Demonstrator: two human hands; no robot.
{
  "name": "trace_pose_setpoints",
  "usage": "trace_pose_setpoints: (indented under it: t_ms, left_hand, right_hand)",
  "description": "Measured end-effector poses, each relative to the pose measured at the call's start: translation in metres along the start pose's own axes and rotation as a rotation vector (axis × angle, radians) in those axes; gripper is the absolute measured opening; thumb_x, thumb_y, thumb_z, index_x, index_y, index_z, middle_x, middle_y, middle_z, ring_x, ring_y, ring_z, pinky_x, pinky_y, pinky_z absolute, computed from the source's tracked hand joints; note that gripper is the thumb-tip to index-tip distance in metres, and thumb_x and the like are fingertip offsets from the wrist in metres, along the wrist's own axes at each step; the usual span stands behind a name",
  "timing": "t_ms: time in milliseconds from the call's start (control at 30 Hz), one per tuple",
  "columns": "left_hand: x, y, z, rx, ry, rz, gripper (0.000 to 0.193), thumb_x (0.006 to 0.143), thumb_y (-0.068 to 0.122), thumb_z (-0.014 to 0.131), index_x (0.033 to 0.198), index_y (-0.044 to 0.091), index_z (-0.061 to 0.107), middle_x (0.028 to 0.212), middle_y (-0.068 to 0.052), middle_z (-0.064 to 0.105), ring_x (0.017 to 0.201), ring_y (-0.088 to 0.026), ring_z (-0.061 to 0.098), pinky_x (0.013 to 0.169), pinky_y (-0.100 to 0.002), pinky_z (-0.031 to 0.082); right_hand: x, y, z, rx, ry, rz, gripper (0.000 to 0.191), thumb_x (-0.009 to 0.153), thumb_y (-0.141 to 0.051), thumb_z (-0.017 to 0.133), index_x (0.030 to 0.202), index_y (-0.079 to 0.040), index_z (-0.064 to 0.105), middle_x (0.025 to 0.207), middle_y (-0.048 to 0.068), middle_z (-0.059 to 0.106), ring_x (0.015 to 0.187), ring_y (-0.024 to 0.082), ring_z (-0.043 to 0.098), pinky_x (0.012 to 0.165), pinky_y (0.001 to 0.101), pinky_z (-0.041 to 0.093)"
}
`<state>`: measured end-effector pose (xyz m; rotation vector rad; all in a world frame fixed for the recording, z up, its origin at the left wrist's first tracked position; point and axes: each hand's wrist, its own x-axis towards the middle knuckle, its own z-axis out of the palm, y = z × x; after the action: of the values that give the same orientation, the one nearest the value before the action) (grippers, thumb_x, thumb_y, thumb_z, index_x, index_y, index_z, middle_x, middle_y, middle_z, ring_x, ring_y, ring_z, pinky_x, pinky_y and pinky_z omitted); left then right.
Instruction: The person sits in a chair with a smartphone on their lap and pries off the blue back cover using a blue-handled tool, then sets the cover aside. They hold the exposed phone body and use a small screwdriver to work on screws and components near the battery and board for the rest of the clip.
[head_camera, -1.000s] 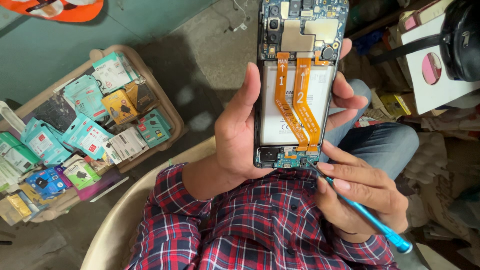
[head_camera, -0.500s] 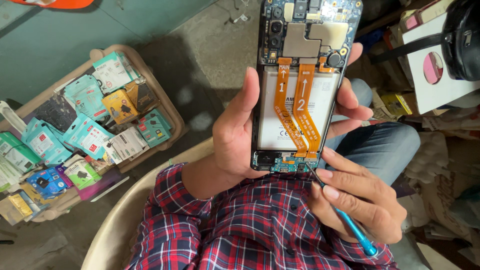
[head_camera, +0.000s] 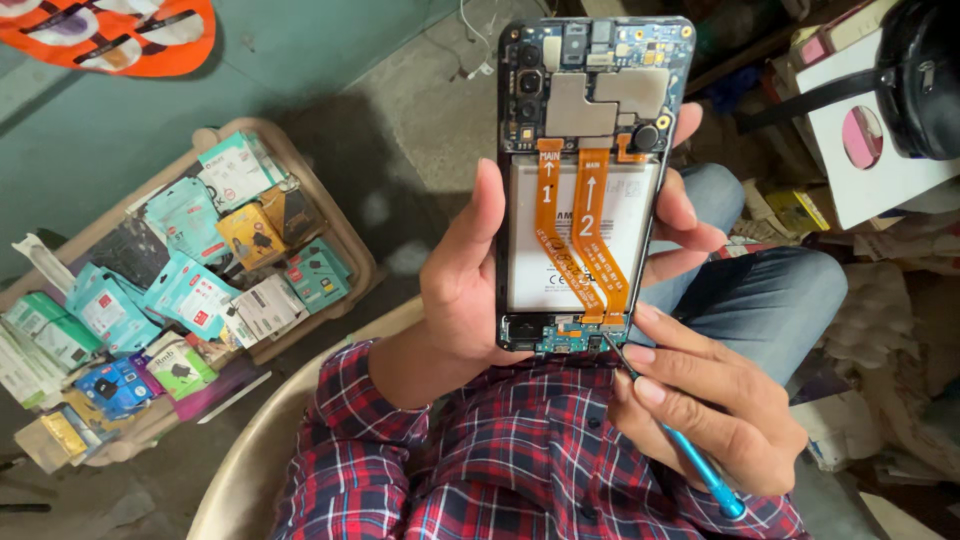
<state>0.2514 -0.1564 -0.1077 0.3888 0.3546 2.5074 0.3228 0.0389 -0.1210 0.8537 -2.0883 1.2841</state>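
My left hand (head_camera: 462, 290) holds an opened phone (head_camera: 592, 180) upright, its back cover off. Inside it I see a white battery, two orange flex cables running down the middle and circuit boards at the top and bottom. My right hand (head_camera: 712, 405) grips a thin screwdriver with a blue handle (head_camera: 700, 468). Its metal tip touches the small board at the phone's bottom right corner. Both sleeves are red and blue plaid, and my jeans-clad knee lies behind the phone.
A shallow beige tray (head_camera: 330, 215) on the left holds several small packaged accessories in teal, yellow and white. An orange patterned thing (head_camera: 120, 35) lies at the top left. A white box and a black bag (head_camera: 925, 80) sit at the top right, above cluttered papers.
The phone has come lower and nearer in view. My right hand has tilted the screwdriver and kept its tip at the bottom board.
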Motion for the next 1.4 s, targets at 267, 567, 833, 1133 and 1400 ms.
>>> trace_pose_setpoints:
  t_ms: [267, 567, 833, 1133, 1400]
  left_hand:
    - [0.004, -0.001, 0.0, -0.006, 0.011, -0.008, 0.106, 0.105, 0.07, 0.049, 0.168, -0.006, 0.011, 0.129, -0.017, 0.049, 0.129, -0.027, 0.049, 0.123, -0.044, 0.031]
    - [0.004, 0.001, 0.002, -0.003, 0.009, -0.01, 0.106, 0.105, 0.07, 0.049, 0.168, -0.006, 0.011, 0.128, -0.017, 0.05, 0.129, -0.028, 0.048, 0.123, -0.044, 0.031]
    - [0.0, 0.002, 0.005, 0.032, 0.026, -0.004, 0.106, 0.107, 0.071, 0.049, 0.168, -0.008, 0.013, 0.128, -0.017, 0.048, 0.128, -0.028, 0.048, 0.124, -0.047, 0.03]
    - [0.0, 0.0, 0.005, 0.016, 0.024, 0.005, 0.102, 0.108, 0.07, 0.048, 0.166, -0.007, 0.013, 0.129, -0.016, 0.048, 0.127, -0.027, 0.049, 0.125, -0.048, 0.029]
    - [-0.002, -0.001, 0.006, 0.004, 0.034, 0.006, 0.099, 0.109, 0.069, 0.048, 0.164, -0.005, 0.013, 0.128, -0.016, 0.048, 0.127, -0.026, 0.049, 0.125, -0.047, 0.029]
  right_hand:
    - [-0.001, -0.003, -0.001, -0.022, -0.014, 0.04, 0.035, 0.074, 0.005, 0.088, 0.096, 0.005, 0.06, 0.095, 0.023, 0.069, 0.099, 0.042, 0.074, 0.087, 0.0469, 0.065]
    - [-0.002, -0.002, 0.002, -0.055, 0.001, 0.007, 0.036, 0.073, 0.005, 0.089, 0.095, 0.005, 0.06, 0.093, 0.022, 0.069, 0.097, 0.042, 0.075, 0.085, 0.0458, 0.067]
    - [-0.003, -0.002, 0.007, -0.084, 0.058, -0.012, 0.035, 0.073, 0.006, 0.089, 0.094, 0.005, 0.061, 0.091, 0.021, 0.07, 0.094, 0.041, 0.076, 0.084, 0.0466, 0.066]
    - [-0.003, -0.007, 0.011, -0.113, 0.094, 0.02, 0.035, 0.072, 0.006, 0.089, 0.093, 0.004, 0.061, 0.091, 0.022, 0.069, 0.095, 0.042, 0.075, 0.084, 0.0446, 0.066]
    - [-0.007, -0.001, 0.007, -0.083, 0.073, -0.026, 0.036, 0.074, 0.007, 0.088, 0.097, 0.004, 0.06, 0.094, 0.022, 0.069, 0.096, 0.041, 0.075, 0.085, 0.043, 0.066]
